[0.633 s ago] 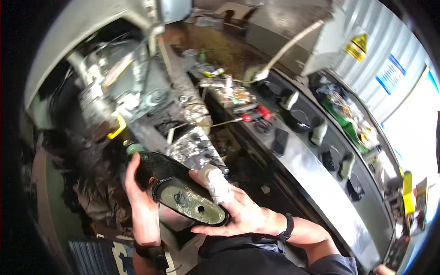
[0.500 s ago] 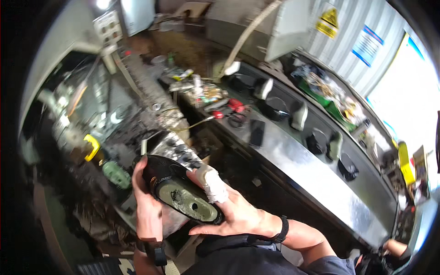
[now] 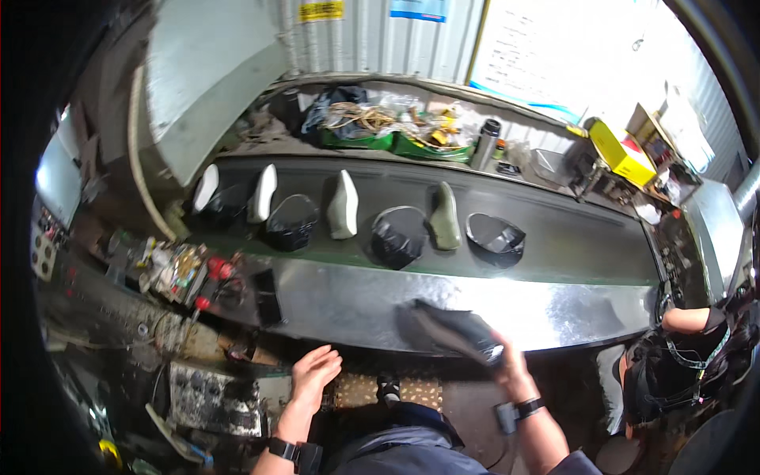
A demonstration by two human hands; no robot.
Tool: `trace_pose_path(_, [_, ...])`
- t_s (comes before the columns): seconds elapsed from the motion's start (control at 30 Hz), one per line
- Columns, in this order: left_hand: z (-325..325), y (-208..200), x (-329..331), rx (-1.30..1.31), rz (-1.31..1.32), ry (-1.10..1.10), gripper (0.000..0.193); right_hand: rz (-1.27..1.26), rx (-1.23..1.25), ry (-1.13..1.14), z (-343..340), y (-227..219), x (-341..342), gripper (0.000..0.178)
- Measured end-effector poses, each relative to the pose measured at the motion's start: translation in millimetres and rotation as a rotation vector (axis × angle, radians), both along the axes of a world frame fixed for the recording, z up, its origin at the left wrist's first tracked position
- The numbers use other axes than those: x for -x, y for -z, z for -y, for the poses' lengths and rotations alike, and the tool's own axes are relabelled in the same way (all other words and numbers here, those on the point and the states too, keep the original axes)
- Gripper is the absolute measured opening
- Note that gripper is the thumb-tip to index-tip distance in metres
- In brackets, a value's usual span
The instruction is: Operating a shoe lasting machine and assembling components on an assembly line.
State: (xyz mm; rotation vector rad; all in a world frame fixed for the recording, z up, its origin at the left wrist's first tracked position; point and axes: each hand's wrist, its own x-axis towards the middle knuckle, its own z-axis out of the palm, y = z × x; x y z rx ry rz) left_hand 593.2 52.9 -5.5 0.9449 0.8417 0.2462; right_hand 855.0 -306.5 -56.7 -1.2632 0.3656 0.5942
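My right hand [image 3: 514,370] is closed around one end of a black shoe upper [image 3: 455,331], holding it at the front edge of the metal ledge [image 3: 348,313]; motion blurs its far end. To the left, my left hand [image 3: 317,376] holds nothing, its fingers stretched out in front of the ledge. Beyond the ledge, a dark conveyor belt [image 3: 570,237] carries a green shoe last [image 3: 445,218], a white last [image 3: 343,207] and other pale lasts. Black uppers lie between them, among them one black upper [image 3: 398,241] in the middle and another black upper [image 3: 497,241] farther right.
A dark phone-like slab [image 3: 267,297] lies on the ledge, near red-handled tools [image 3: 220,269]. Green trays [image 3: 431,146] of scraps and a flask [image 3: 485,142] stand behind the belt. At the right is another person's arm [image 3: 687,320]. A machine [image 3: 214,400] stands at lower left.
My view has turned right, from the machine toward the belt. The upper, held in both hands before, is now in my right hand alone above the ledge; my left hand has let go.
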Motion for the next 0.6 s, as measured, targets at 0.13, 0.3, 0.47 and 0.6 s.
trace_pose_path(0.13, [-17.5,26.4,11.5,-0.017,-0.124,-0.129,0.054,-0.033,0.045,0.355,146.9,-1.1,-129.0,0.040])
trace_pose_path(0.3, [-37.4,58.2,17.7,-0.005,-0.258,-0.215,0.046,0.409,0.338,0.455,179.9,44.9,-217.7,0.079])
trace_pose_path(0.47, [-41.5,40.5,-1.1,-0.046,-0.343,-0.188,0.043,0.076,0.252,0.218,3.2,44.2,-273.6,0.109])
trace_pose_path(0.6, [-40.1,46.0,-32.8,-0.219,-0.341,0.018,0.043,-0.108,-0.020,0.445,24.3,69.6,-338.9,0.084])
